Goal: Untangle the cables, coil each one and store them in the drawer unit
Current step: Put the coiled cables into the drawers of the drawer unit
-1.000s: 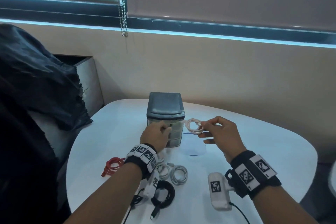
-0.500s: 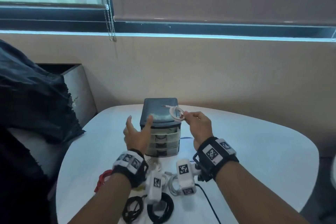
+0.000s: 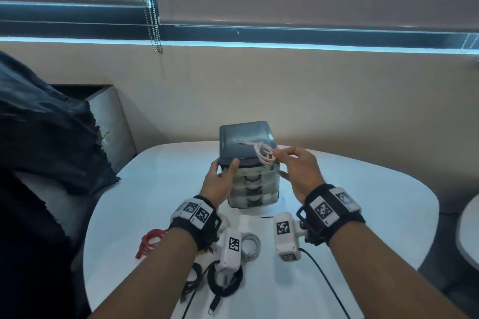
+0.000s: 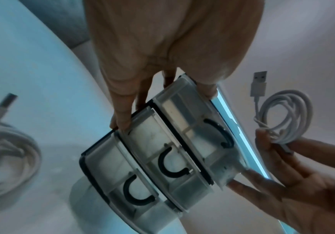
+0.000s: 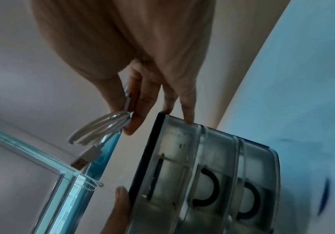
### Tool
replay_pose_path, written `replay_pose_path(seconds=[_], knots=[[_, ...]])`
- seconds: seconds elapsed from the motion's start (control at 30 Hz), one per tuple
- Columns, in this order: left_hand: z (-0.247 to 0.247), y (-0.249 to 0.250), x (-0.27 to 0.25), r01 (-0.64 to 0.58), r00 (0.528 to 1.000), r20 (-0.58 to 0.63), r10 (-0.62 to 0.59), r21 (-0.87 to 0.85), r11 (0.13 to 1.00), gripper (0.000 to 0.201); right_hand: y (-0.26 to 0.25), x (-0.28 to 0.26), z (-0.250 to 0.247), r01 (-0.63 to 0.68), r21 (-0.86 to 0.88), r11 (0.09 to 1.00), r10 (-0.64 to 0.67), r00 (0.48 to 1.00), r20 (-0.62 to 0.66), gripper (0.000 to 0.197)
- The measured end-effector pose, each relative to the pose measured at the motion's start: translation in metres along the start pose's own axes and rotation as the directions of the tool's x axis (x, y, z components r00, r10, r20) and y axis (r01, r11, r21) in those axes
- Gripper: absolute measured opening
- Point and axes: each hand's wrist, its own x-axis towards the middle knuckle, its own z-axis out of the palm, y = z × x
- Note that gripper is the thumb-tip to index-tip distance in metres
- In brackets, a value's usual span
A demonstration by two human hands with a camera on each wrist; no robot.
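Head view showed a person seated at a white desk (image 3: 363, 202), both hands on a small drawer unit (image 3: 252, 186) standing near its far edge at 12 o'clock. Left hand (image 3: 220, 181) held the unit's left side, thumb on the front corner under the dark lid and fingers wrapped round the side. Right hand (image 3: 298, 173) pinched a coiled white cable (image 3: 264, 154) between thumb and forefinger just above the lid's right front corner, its other fingers stretched against the unit's right side. Left wrist view showed three translucent drawers with dark curved handles, all closed, and the coil's USB plug (image 4: 259, 82) hanging free. Right wrist view showed the same coil (image 5: 100, 128) clamped at the fingertips beside the lid's edge. Behind the wrists, toward 6 o'clock, a grey coiled cable (image 3: 250, 245) and two black coiled cables (image 3: 225, 285) lay on the desk, with a red coiled cable (image 3: 150, 242) at about 8 o'clock.
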Motion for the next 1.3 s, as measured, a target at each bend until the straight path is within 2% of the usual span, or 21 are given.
replay_pose_path(seconds=[0.17,0.23,0.3,0.33,0.4,0.47,0.5,0.6,0.7,0.8,0.87,0.9,0.93,0.97,1.03,1.07,1.17,1.3], knots=[[0.043,-0.011,-0.038,-0.032,0.982,0.190,-0.006,0.194,0.980,0.052,0.020,-0.032,-0.060,-0.058,-0.064,0.996,0.052,0.994,-0.098,0.017],[0.055,-0.021,-0.048,-0.053,0.981,0.193,0.005,0.246,0.968,0.062,0.026,-0.037,-0.073,-0.062,-0.127,0.990,0.045,0.991,-0.130,0.019],[0.063,-0.029,-0.055,-0.054,0.997,0.065,0.039,0.247,0.968,0.078,0.025,-0.036,-0.079,-0.012,-0.232,0.973,-0.026,0.987,-0.161,0.022],[0.066,-0.031,-0.060,-0.056,0.998,-0.026,0.064,0.225,0.973,0.076,0.023,-0.035,-0.079,0.025,-0.292,0.956,-0.075,0.984,-0.161,0.024],[0.071,-0.030,-0.069,-0.065,0.980,-0.170,0.100,0.197,0.978,0.053,0.021,-0.033,-0.076,0.091,-0.416,0.905,-0.151,0.982,-0.113,0.026],[0.074,-0.025,-0.076,-0.088,0.970,-0.202,0.133,0.216,0.972,0.032,0.022,-0.033,-0.068,0.094,-0.563,0.821,-0.134,0.991,-0.029,0.026],[0.074,-0.023,-0.078,-0.097,0.970,-0.199,0.143,0.223,0.970,0.028,0.024,-0.033,-0.065,0.087,-0.630,0.772,-0.106,0.994,0.006,0.025],[0.070,-0.024,-0.083,-0.104,0.986,-0.107,0.126,0.192,0.976,0.035,0.023,-0.035,-0.061,0.050,-0.735,0.677,-0.053,0.998,0.019,0.024],[0.062,-0.030,-0.090,-0.146,0.987,0.090,0.130,0.197,0.969,0.056,0.021,-0.037,-0.061,0.037,-0.774,0.633,-0.055,0.999,0.003,0.024],[0.057,-0.031,-0.094,-0.157,0.967,0.236,0.100,0.237,0.959,0.083,0.023,-0.043,-0.053,0.018,-0.851,0.524,-0.087,0.996,-0.032,0.014],[0.054,-0.028,-0.094,-0.138,0.959,0.272,0.074,0.223,0.965,0.091,0.029,-0.048,-0.043,0.024,-0.930,0.367,-0.103,0.995,-0.015,0.032],[0.053,-0.029,-0.092,-0.141,0.956,0.284,0.079,0.203,0.969,0.089,0.032,-0.051,-0.039,0.034,-0.960,0.279,-0.108,0.994,0.004,0.043],[0.051,-0.027,-0.092,-0.146,0.951,0.297,0.083,0.194,0.970,0.082,0.034,-0.055,-0.036,0.045,-0.975,0.219,-0.127,0.992,0.017,0.051],[0.049,-0.027,-0.091,-0.159,0.947,0.306,0.094,0.193,0.968,0.077,0.034,-0.059,-0.035,0.064,-0.978,0.199,-0.156,0.987,0.033,0.053],[0.043,-0.029,-0.087,-0.175,0.943,0.316,0.105,0.203,0.963,0.075,0.031,-0.068,-0.037,0.158,-0.961,0.228,-0.204,0.973,0.111,0.047],[0.041,-0.029,-0.086,-0.179,0.939,0.325,0.108,0.199,0.964,0.075,0.030,-0.072,-0.038,0.216,-0.948,0.234,-0.177,0.968,0.177,0.043],[0.038,-0.030,-0.085,-0.178,0.934,0.344,0.098,0.212,0.961,0.072,0.032,-0.071,-0.035,0.332,-0.916,0.223,0.023,0.938,0.346,0.040],[0.037,-0.025,-0.087,-0.174,0.931,0.354,0.090,0.213,0.961,0.066,0.040,-0.055,-0.037,0.385,-0.827,0.410,0.120,0.876,0.468,0.032]])
